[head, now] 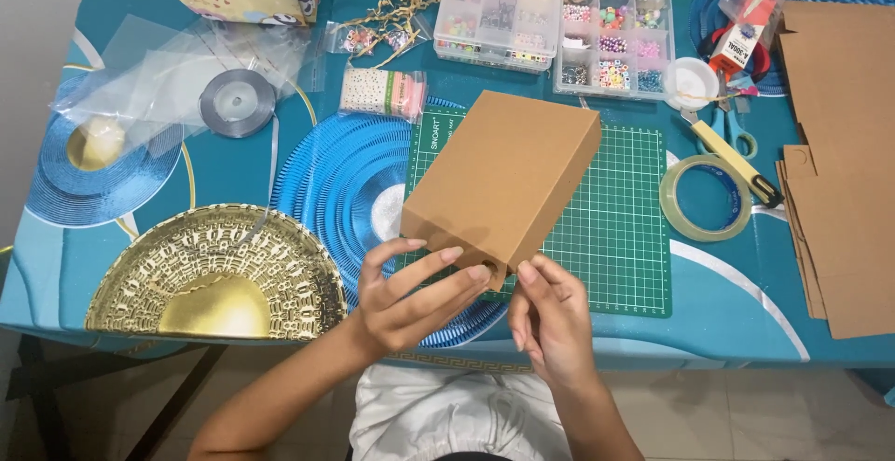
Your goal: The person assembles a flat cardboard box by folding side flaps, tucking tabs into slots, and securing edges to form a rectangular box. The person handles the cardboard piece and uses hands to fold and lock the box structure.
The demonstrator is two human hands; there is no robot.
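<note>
Held at centre frame: plain brown cardboard box [503, 177], near end pinched by left hand [410, 298] and right hand [550, 316]. Fingertip grip only; risked slipping onto green gridded cutting mat [625, 228].

Box: I hold a brown cardboard box [503, 178] tilted over the green cutting mat [623, 228].
Left hand: my left hand [407, 298] grips its near end, fingers spread.
Right hand: my right hand [550, 316] pinches the near corner.
Tape: clear tape roll [705, 197] at 3 o'clock of the box.
Bead trays: clear bead trays [559, 23] at 12 o'clock.
Gold plate: gold plate [219, 275] at 8 o'clock.
</note>
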